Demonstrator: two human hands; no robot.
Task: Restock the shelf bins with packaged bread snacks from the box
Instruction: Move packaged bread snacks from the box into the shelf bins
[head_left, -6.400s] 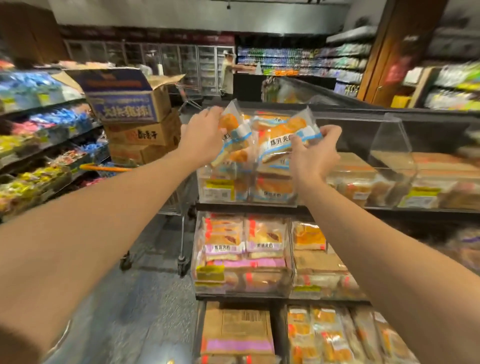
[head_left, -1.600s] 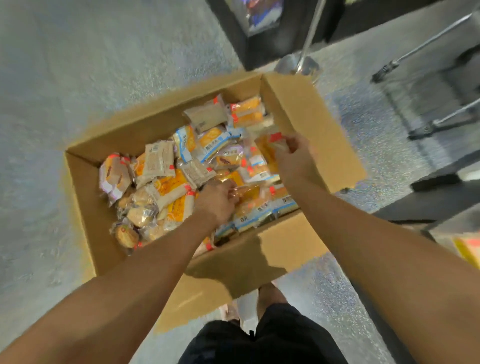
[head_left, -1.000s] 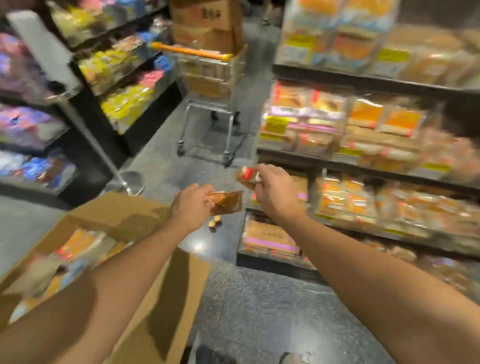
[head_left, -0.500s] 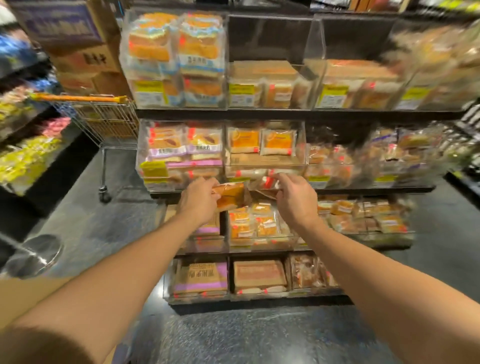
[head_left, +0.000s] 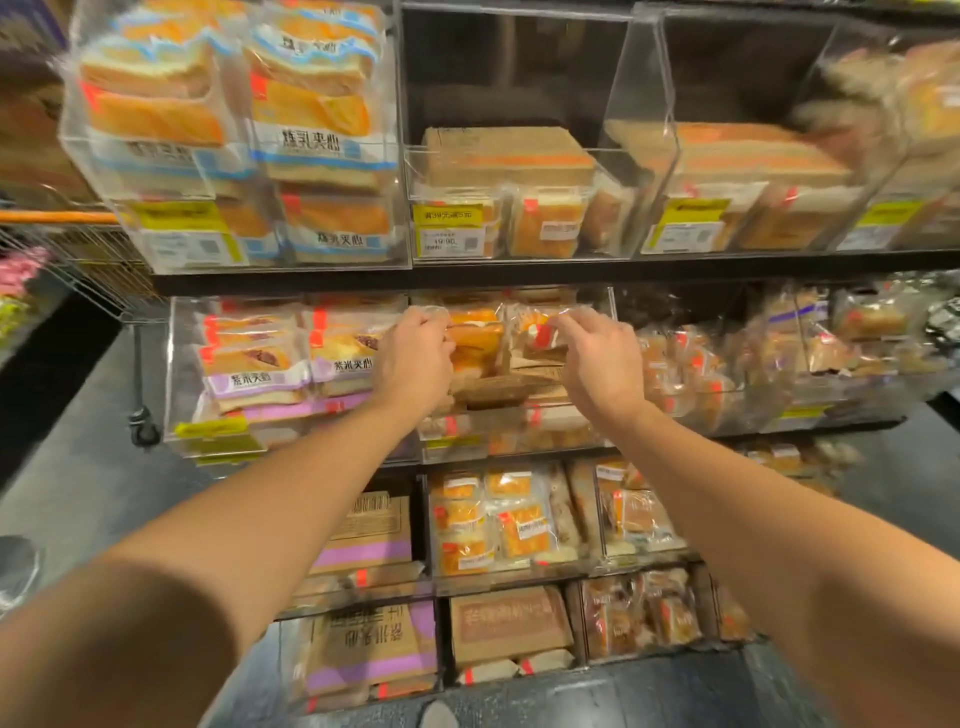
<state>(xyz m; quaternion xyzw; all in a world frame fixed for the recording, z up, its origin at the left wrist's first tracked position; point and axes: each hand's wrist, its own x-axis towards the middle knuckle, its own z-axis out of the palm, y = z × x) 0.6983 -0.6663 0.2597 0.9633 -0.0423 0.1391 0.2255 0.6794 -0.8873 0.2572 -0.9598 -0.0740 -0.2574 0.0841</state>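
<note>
1. We stand at the shelf, both hands raised into the clear middle bin (head_left: 609, 364) on the second tier.
2. Our left hand (head_left: 415, 358) pinches an orange bread snack (head_left: 475, 338) by its wrapper; our right hand (head_left: 597, 358) has fingers curled on a second packet (head_left: 540, 330) with a red sticker.
3. Both packets hang inside the bin's open top, above the brown cardboard (head_left: 498, 387) lying in it.
4. We judge this the placing step: next, lower both packets and let go, setting them upright beside each other.
5. The supply box is out of view.
</note>
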